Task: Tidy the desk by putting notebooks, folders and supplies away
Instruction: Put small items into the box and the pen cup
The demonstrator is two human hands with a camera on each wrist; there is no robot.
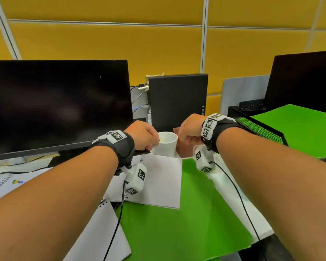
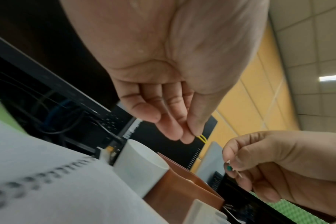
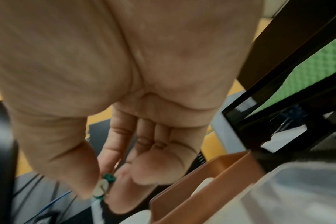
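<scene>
My left hand (image 1: 154,142) (image 2: 190,136) pinches a yellow paper clip (image 1: 161,139) (image 2: 202,138) between thumb and fingers, right over the mouth of a white cup (image 1: 167,146) (image 2: 142,163). My right hand (image 1: 184,139) (image 2: 232,166) (image 3: 98,188) hovers beside the cup, above a brown desk organizer (image 1: 186,150) (image 2: 182,186) (image 3: 201,181). It pinches small push pins (image 2: 229,167) (image 3: 104,183), green and white, at thumb and forefinger. Cup and organizer stand side by side at the back of the desk.
A dark monitor (image 1: 58,106) stands left and a black computer tower (image 1: 177,100) behind the cup. A black mesh tray (image 1: 262,129) holding a green folder (image 1: 299,129) sits right. White paper (image 1: 158,181), a spiral notebook (image 1: 102,232) and another green folder (image 1: 186,223) lie under my arms.
</scene>
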